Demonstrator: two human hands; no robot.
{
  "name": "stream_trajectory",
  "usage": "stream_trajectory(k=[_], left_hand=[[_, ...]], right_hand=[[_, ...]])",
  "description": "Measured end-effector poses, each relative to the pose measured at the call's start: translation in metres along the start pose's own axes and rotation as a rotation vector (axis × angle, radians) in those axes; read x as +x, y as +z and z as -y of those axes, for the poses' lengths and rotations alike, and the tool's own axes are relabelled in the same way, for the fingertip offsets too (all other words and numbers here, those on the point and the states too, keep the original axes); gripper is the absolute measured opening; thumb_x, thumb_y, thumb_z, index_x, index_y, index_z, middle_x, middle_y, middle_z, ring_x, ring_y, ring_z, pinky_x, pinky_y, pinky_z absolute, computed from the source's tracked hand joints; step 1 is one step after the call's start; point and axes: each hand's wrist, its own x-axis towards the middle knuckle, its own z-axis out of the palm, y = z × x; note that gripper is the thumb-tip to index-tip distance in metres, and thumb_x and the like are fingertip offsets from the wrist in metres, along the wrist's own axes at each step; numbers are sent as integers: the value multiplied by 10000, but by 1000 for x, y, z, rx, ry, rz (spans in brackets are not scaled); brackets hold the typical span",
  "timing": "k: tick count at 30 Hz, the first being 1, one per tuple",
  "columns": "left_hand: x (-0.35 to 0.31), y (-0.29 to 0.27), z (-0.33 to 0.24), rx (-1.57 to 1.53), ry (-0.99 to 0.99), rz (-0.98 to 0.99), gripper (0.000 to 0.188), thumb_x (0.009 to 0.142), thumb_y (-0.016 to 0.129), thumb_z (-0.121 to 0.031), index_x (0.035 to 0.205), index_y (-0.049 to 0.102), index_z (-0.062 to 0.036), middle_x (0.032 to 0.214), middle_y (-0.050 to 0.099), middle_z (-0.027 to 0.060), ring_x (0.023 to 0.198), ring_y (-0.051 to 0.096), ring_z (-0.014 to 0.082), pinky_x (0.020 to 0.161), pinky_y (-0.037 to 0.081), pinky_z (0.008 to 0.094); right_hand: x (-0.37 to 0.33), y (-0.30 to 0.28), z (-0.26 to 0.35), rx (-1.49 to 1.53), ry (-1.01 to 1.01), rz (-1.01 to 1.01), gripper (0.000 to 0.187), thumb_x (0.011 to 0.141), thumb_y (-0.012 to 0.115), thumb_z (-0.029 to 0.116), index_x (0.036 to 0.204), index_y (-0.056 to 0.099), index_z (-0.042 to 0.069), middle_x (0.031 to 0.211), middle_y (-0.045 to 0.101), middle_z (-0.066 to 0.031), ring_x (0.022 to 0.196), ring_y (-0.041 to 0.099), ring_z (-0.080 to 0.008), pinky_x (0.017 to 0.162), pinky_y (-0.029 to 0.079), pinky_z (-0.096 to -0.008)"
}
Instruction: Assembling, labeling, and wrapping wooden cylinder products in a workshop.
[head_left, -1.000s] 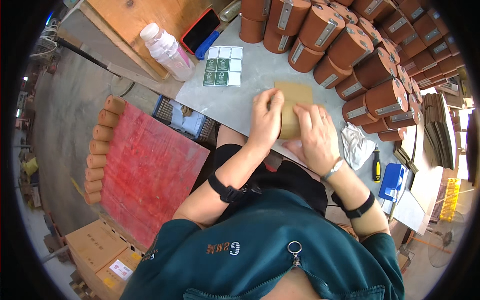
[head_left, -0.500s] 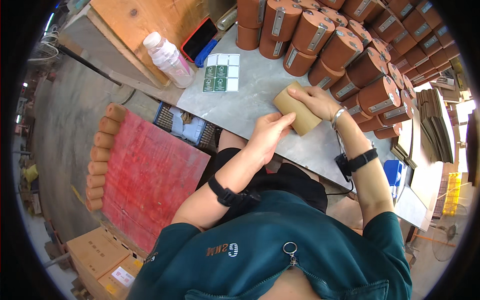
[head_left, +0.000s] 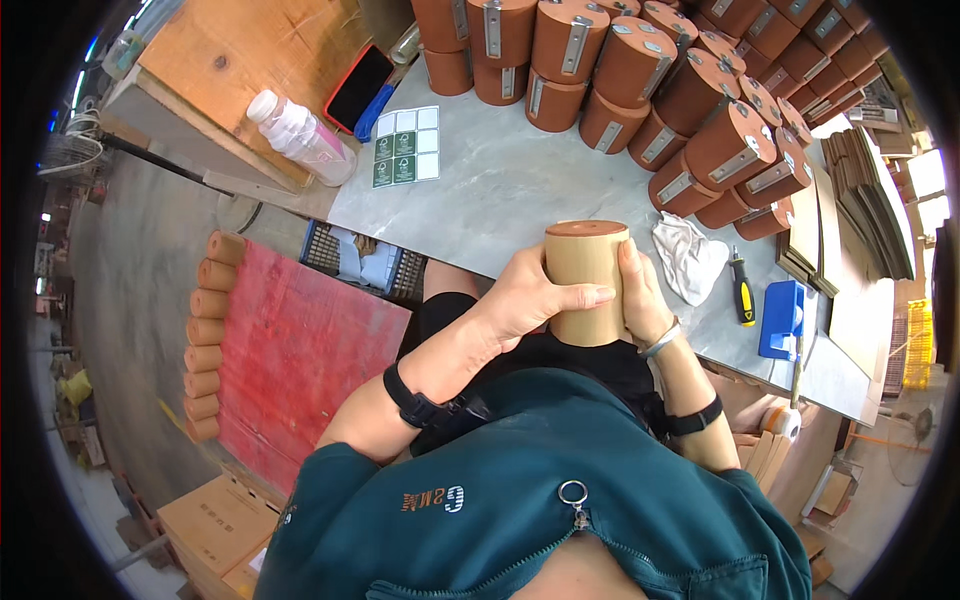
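Clasping a tan-wrapped cylinder from opposite sides, the left hand and right hand hold it by the near edge of the gray counter, its reddish-brown end pointing away. Beyond stand stacked reddish-brown cylinders; rightward lie a white cloth and a black-and-yellow screwdriver.

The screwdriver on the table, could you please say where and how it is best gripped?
Probably across its thick handle, from above: it lies flat, handle toward the person, thin shaft pointing away, between the cloth and blue object.
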Motion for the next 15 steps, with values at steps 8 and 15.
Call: stream_trajectory(k=[8,15], left_hand=[[25,-8,22,892,692,-229,883,622,918,-284,1350,486,-36,1260,591,177,1166,587,406,978,496,466],[36,-15,30,759,775,-207,940,622,939,-367,1352,471,-6,1238,602,207,1152,601,412,973,491,445]], right_hand=[[-5,4,23,-734,-459,-187,882,633,940,293,1339,510,-14,1216,644,-180,1146,650,-319,986,518,-410],[14,-3,21,-793,-559,-176,798,644,916,332,1276,571,-12,1174,684,-179,1075,692,-326,934,548,-412]])
